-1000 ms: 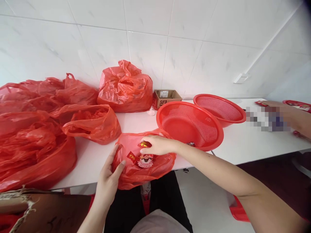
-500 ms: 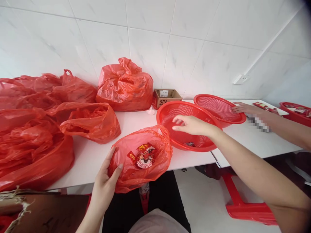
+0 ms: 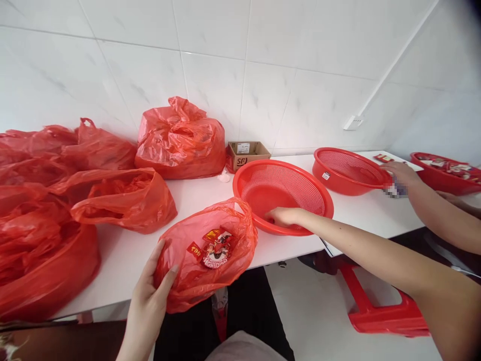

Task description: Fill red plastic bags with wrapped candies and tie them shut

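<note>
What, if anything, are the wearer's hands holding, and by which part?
Left hand: the open red bag, by its left edge. Right hand: low in the nearer basket; whether it holds anything cannot be told.

Red bag [image 3: 201, 292], red basket [image 3: 306, 198], grey-veined white tiles [image 3: 214, 85]

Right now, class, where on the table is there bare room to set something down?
Bare white tabletop shows between the tall tied bag and the held bag, and in front of the labelled basket. Heaped red bags crowd the left end.
</note>
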A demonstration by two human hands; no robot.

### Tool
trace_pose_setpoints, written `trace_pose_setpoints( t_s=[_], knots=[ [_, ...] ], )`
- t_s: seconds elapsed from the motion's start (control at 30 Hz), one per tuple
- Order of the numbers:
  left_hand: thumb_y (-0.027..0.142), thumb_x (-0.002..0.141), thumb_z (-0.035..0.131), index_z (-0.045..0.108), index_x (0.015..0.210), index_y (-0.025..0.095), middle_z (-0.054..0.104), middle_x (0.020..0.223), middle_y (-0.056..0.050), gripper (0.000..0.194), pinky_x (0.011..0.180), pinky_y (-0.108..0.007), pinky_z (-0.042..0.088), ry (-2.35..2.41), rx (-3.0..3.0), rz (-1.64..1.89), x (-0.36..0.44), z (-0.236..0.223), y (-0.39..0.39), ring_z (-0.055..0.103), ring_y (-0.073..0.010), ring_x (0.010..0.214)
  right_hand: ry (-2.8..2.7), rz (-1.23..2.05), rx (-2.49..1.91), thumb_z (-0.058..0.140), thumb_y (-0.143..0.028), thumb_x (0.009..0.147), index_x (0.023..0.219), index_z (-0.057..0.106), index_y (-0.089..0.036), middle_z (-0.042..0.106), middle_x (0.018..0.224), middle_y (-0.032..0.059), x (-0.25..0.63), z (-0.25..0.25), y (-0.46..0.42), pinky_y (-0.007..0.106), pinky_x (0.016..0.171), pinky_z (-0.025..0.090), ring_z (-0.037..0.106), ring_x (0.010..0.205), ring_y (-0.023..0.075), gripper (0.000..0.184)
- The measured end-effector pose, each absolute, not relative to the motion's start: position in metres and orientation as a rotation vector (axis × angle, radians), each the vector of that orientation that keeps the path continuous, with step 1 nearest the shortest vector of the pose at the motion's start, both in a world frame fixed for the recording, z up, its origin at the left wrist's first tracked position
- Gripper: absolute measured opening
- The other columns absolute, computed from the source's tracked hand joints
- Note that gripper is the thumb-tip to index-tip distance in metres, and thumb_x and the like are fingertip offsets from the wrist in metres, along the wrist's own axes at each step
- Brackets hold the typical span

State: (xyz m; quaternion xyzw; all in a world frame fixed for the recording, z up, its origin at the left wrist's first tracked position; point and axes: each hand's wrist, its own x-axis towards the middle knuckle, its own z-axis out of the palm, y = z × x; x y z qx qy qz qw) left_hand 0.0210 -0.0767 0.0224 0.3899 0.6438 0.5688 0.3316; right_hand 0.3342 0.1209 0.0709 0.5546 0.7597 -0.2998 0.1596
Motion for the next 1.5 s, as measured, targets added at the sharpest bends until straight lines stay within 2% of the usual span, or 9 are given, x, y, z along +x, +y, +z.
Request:
trace_pose_setpoints(
  t_s=[0.13, 0.23, 0.4, 0.5, 0.73, 0.93, 1.2, 1.37, 1.5],
  knots=[
    [0.044, 0.082, 0.066, 0.047, 0.142, 0.03, 0.047, 0.15, -0.001, 0.065, 0.122, -0.041, 0.021, 1.684, 0.996, 1.488, 0.019, 0.025, -0.08, 0.035, -0.0253, 0.142, 2.237, -0.97, 1.635, 0.065, -0.018, 0.076, 0.084, 0.058, -0.017, 0.066, 0.08, 0.0052, 0.339, 0.091, 0.138, 0.029, 0.063, 0.049, 0.064, 0.072, 0.0178, 0.01],
    [0.044, 0.082, 0.066, 0.047, 0.142, 0.029, 0.046, 0.15, -0.001, 0.065, 0.122, -0.04, 0.021, 1.675, 0.98, 1.498, 0.02, 0.027, -0.08, 0.034, -0.025, 0.143, 2.425, -1.437, 1.615, 0.056, -0.033, 0.09, 0.097, 0.052, -0.019, 0.067, 0.093, 0.0056, 0.336, 0.121, 0.134, 0.028, 0.072, 0.055, 0.067, 0.075, 0.0131, 0.017],
    [0.042, 0.083, 0.066, 0.046, 0.143, 0.029, 0.044, 0.152, -0.002, 0.065, 0.122, -0.042, 0.019, 1.659, 0.996, 1.483, 0.024, 0.027, -0.075, 0.032, -0.0249, 0.144, 2.542, -2.049, 1.258, 0.062, -0.048, 0.087, 0.102, 0.052, -0.02, 0.065, 0.091, 0.0039, 0.295, 0.15, 0.094, 0.03, 0.067, 0.059, 0.066, 0.067, 0.0118, 0.034],
    [0.042, 0.083, 0.065, 0.045, 0.143, 0.03, 0.044, 0.152, -0.002, 0.064, 0.121, -0.041, 0.02, 1.647, 1.025, 1.464, 0.026, 0.027, -0.074, 0.033, -0.0247, 0.143, 2.759, -1.796, 1.325, 0.058, -0.054, 0.088, 0.121, 0.048, -0.024, 0.062, 0.111, 0.0077, 0.277, 0.151, 0.08, 0.031, 0.062, 0.058, 0.067, 0.07, 0.0135, 0.046],
    [0.044, 0.081, 0.066, 0.045, 0.143, 0.034, 0.045, 0.151, 0.001, 0.066, 0.121, -0.041, 0.022, 1.69, 0.962, 1.476, 0.013, 0.025, -0.082, 0.036, -0.0244, 0.142, 2.702, -0.599, 1.556, 0.061, -0.058, 0.083, 0.127, 0.057, -0.023, 0.06, 0.129, 0.0139, 0.325, 0.133, 0.067, 0.044, 0.088, 0.05, 0.059, 0.115, 0.0326, 0.057],
    [0.043, 0.078, 0.071, 0.051, 0.139, 0.033, 0.049, 0.148, 0.002, 0.065, 0.122, -0.04, 0.022, 1.683, 0.814, 1.535, 0.011, 0.024, -0.076, 0.038, -0.0234, 0.141, 2.486, 0.039, 1.676, 0.042, 0.0, 0.084, 0.13, 0.052, -0.012, 0.07, 0.107, 0.015, 0.319, 0.059, -0.014, 0.034, 0.071, 0.05, 0.068, 0.092, 0.026, 0.049],
    [0.044, 0.073, 0.075, 0.041, 0.144, 0.039, 0.05, 0.146, -0.002, 0.078, 0.112, -0.056, 0.035, 1.591, 0.762, 1.567, 0.023, 0.038, -0.07, 0.045, -0.0339, 0.135, 2.545, 0.102, 1.843, 0.044, -0.004, 0.086, 0.119, 0.057, -0.017, 0.071, 0.088, 0.0079, 0.322, 0.06, 0.004, 0.029, 0.058, 0.046, 0.068, 0.074, 0.0225, 0.038],
    [0.048, 0.071, 0.077, 0.032, 0.147, 0.043, 0.047, 0.148, -0.005, 0.088, 0.108, -0.056, 0.039, 1.65, 0.734, 1.476, 0.021, 0.039, -0.085, 0.047, -0.034, 0.134, 3.102, 0.196, 1.811, 0.05, -0.022, 0.094, 0.13, 0.05, -0.019, 0.061, 0.126, 0.0125, 0.311, 0.07, 0.017, 0.039, 0.09, 0.048, 0.06, 0.11, 0.0254, 0.036],
    [0.057, 0.074, 0.071, 0.029, 0.149, 0.035, 0.055, 0.139, -0.01, 0.089, 0.105, -0.049, 0.045, 1.708, 0.688, 1.387, 0.006, 0.027, -0.102, 0.056, -0.0317, 0.125, 3.365, 0.035, 1.697, 0.056, -0.047, 0.092, 0.123, 0.054, -0.019, 0.061, 0.124, 0.0131, 0.281, 0.071, 0.013, 0.041, 0.096, 0.045, 0.056, 0.114, 0.0266, 0.042]
  ],
)
